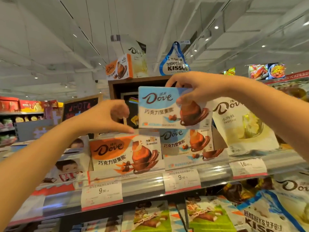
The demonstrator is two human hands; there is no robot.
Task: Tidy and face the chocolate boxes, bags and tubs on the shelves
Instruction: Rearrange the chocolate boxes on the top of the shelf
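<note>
My right hand [199, 87] grips the top right corner of a blue Dove box [160, 109], held upright above another blue Dove box [185, 143] on the shelf. My left hand [103, 118] hovers just left of the held box, fingers curved in a wide C and holding nothing, above an orange Dove box [123, 153]. A white Dove bag [240, 124] stands to the right of the boxes. On the top ledge sit an orange Dove box [119, 67], a white Dove bag [135, 52] and a Hershey's Kisses bag [175, 62].
A clear shelf rail [145, 185] with price tags runs across the front. Kinder boxes [70, 166] stand at the left. Below are green chocolate packs [200, 216] and Hershey's bags [267, 215]. A dark wooden frame [115, 86] sits behind the boxes.
</note>
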